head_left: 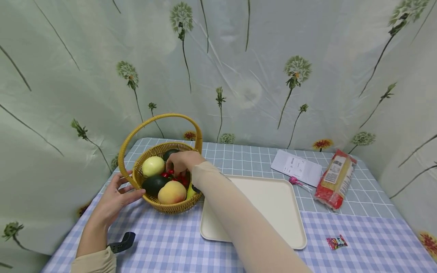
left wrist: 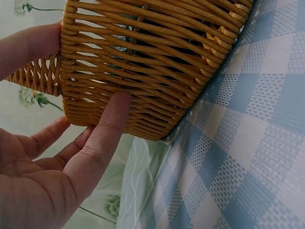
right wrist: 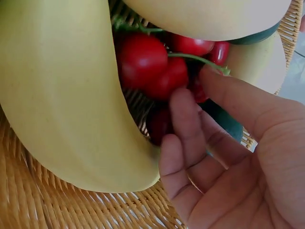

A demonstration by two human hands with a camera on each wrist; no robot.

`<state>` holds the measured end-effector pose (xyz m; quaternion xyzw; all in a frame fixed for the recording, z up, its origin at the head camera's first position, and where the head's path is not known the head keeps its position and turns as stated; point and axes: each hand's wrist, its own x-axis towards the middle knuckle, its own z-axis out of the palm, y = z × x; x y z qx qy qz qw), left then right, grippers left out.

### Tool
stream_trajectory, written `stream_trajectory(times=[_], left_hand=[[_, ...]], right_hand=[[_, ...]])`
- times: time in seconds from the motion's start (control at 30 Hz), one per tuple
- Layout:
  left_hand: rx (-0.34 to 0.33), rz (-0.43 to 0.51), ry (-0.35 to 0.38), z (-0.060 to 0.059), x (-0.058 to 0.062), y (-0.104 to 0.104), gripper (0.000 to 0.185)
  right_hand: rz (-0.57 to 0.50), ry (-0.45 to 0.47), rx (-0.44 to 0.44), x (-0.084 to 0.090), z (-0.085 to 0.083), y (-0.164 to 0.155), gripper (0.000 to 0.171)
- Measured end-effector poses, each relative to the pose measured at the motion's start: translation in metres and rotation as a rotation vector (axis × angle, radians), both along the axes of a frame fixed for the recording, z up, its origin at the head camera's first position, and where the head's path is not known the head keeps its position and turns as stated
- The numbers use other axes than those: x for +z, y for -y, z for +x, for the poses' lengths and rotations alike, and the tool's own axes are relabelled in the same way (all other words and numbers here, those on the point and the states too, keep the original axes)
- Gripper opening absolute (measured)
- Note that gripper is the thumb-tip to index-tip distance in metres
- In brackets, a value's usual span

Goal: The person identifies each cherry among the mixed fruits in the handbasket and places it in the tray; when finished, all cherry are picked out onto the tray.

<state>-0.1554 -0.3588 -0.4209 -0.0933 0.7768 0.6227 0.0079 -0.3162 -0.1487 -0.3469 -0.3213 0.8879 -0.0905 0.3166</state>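
A woven basket (head_left: 170,208) with a hoop handle stands at the table's left, full of fruit. It holds a pale yellow apple (head_left: 153,166), a dark avocado (head_left: 153,184), a peach (head_left: 172,192) and red cherries (head_left: 170,174). My right hand (head_left: 181,161) reaches into it. In the right wrist view the right hand (right wrist: 195,86) curls round the cherries (right wrist: 143,62), thumb on a green stem, beside a long yellow fruit (right wrist: 62,95). My left hand (head_left: 116,197) rests on the basket's outer wall. The left hand (left wrist: 71,167) is relaxed, with the thumb flat against the basket (left wrist: 143,71).
A cream tray (head_left: 273,204) lies right of the basket, partly under my right forearm. Farther right are a white packet (head_left: 296,167), a pink lollipop (head_left: 295,181), a red-ended noodle pack (head_left: 336,178) and a small candy (head_left: 336,242). A flowered curtain closes in the table.
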Motion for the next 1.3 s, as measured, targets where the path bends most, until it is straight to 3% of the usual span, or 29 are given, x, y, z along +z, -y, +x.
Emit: stream_trajectory(times=[0.33, 0.7, 1.0, 1.3], left_hand=[[-0.003, 0.018, -0.005, 0.0, 0.0, -0.001, 0.072], [-0.001, 0.008, 0.01, 0.0, -0.001, 0.0, 0.076], [-0.004, 0.005, 0.017, 0.0, -0.003, 0.002, 0.073], [-0.007, -0.017, 0.021, -0.001, -0.003, 0.004, 0.07]], right_hand=[[-0.108, 0.002, 0.079, 0.003, -0.002, -0.006, 0.026], [-0.155, -0.086, 0.195, 0.003, -0.005, -0.014, 0.031], [-0.197, -0.206, 0.317, 0.018, -0.003, -0.035, 0.032], [-0.218, -0.248, 0.302, 0.031, 0.001, -0.08, 0.033]])
